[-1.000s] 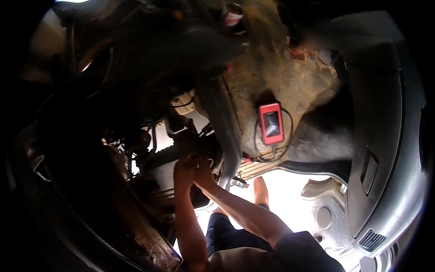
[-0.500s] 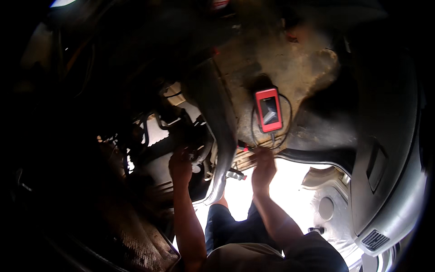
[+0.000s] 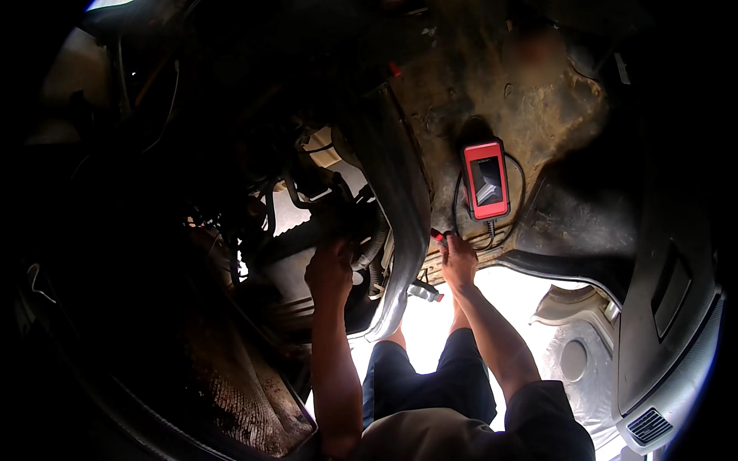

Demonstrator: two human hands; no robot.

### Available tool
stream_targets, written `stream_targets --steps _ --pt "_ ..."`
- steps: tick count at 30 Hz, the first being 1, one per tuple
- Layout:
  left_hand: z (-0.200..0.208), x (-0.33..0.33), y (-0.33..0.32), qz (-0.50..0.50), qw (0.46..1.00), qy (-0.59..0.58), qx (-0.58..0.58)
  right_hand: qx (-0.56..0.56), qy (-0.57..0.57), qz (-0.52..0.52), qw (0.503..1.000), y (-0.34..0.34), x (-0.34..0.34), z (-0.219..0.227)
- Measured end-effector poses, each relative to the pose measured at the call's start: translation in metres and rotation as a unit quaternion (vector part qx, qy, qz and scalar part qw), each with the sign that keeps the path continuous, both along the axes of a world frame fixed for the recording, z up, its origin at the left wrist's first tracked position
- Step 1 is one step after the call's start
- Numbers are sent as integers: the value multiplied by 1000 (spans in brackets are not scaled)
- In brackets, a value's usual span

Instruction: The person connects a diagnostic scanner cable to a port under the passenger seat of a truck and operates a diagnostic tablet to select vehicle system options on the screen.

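Note:
My right hand [image 3: 459, 263] is closed, fingers pinched round a small red-and-black item [image 3: 439, 237] with a red end; its kind I cannot make out. It is held at the lower edge of the worn floor panel. Deep in the dark opening on the left, my left hand [image 3: 330, 270] is curled closed beside a ribbed hose [image 3: 374, 247]; what its fingers hold, if anything, is hidden in shadow. Above my right hand, a red handheld device [image 3: 487, 180] with a dark screen lies on the floor panel [image 3: 453, 107]. Its black cable [image 3: 523, 188] loops round it.
A dark upright panel [image 3: 400, 177] divides the opening from the floor. Near its lower end sits a metal piece with a red tip [image 3: 425, 291]. A grey door panel with an air vent [image 3: 649, 425] stands at right. Dirty trim [image 3: 231, 392] lies lower left.
My right hand has moved to the red-and-black item and closed on it; earlier the item lay beside the hand. My left hand stays in the opening. The whole view has shifted.

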State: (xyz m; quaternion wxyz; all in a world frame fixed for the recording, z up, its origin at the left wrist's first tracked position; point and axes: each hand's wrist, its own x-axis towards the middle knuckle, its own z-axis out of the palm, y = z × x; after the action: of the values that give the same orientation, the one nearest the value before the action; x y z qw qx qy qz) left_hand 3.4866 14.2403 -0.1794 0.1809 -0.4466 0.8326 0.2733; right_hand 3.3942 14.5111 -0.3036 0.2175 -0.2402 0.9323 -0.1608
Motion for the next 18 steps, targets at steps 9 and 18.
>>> stream_targets --steps 9,18 --pt "-11 2 1 344 892 142 256 -221 -88 -145 960 -30 -40 184" --pt "-41 8 17 311 882 238 263 -118 -152 83 978 -117 -48 208"
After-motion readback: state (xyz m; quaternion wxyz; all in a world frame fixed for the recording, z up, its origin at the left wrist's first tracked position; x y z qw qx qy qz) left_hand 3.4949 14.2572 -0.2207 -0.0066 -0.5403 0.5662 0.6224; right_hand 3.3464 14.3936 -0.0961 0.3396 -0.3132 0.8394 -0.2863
